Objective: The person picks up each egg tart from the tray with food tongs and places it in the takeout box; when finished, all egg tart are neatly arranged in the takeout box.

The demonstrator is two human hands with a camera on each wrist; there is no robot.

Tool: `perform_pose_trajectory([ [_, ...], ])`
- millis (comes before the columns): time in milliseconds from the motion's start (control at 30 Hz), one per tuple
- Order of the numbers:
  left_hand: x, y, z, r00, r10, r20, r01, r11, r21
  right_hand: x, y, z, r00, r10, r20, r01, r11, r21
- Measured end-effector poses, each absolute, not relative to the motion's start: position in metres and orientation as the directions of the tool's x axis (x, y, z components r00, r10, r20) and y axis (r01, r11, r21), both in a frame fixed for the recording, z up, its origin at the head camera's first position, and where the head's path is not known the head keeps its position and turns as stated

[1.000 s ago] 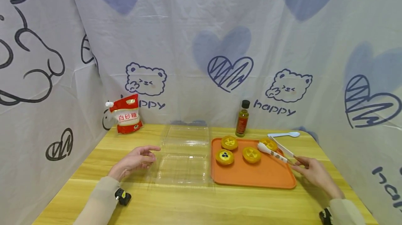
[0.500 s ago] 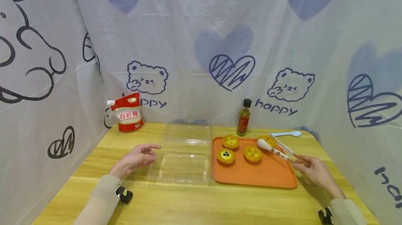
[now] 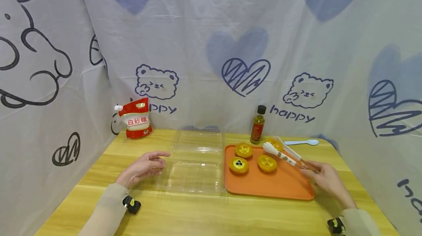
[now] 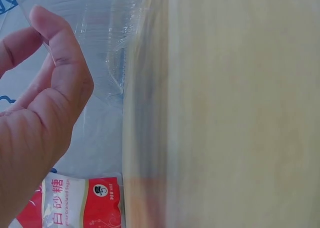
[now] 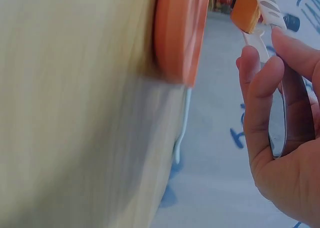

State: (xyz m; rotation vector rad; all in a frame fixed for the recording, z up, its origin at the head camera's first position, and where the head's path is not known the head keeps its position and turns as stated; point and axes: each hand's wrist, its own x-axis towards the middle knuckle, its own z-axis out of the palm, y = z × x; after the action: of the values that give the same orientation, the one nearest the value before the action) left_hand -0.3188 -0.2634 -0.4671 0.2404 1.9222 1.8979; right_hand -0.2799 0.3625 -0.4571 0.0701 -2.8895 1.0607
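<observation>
From where I stand I count four tarts (image 3: 243, 150) (image 3: 239, 165) (image 3: 267, 163) (image 3: 275, 142), one tray (image 3: 270, 187), one pair of tongs (image 3: 286, 158), one spoon (image 3: 301, 142), one bottle (image 3: 258, 128), one bag (image 3: 137, 121) and one table (image 3: 197, 216). Two hands (image 3: 141, 168) (image 3: 326, 179) are there, with two wrist cameras (image 3: 132, 205) (image 3: 335, 225). The clear plastic is hard to read, but it looks like one box (image 3: 193, 178) in two halves

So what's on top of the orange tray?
Three tarts rest on the tray; tongs hold a fourth tart above it. The tray beneath the three is covered, so can't be seen.
</observation>
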Motion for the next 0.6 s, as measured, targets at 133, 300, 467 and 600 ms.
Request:
perform_pose_trajectory([
  [133,-0.321,-0.262,-0.468,-0.894,0.413,-0.173,-0.169,0.045,0.985,-0.280,0.352,-0.453,-0.990,-0.045,0.132,-0.115,0.801,-0.588],
  [300,-0.320,-0.263,-0.469,-0.897,0.406,-0.176,-0.167,0.057,0.984,-0.281,0.335,-0.451,-0.992,-0.047,0.114,-0.109,0.765,-0.634],
  [467,-0.318,-0.264,-0.469,-0.898,0.400,-0.186,-0.179,0.053,0.982,-0.284,0.317,-0.452,-0.993,-0.054,0.105,-0.113,0.697,-0.708],
  [600,-0.318,-0.265,-0.468,-0.898,0.400,-0.184,-0.184,0.040,0.982,-0.285,0.303,-0.452,-0.990,-0.056,0.127,-0.132,0.671,-0.729],
])
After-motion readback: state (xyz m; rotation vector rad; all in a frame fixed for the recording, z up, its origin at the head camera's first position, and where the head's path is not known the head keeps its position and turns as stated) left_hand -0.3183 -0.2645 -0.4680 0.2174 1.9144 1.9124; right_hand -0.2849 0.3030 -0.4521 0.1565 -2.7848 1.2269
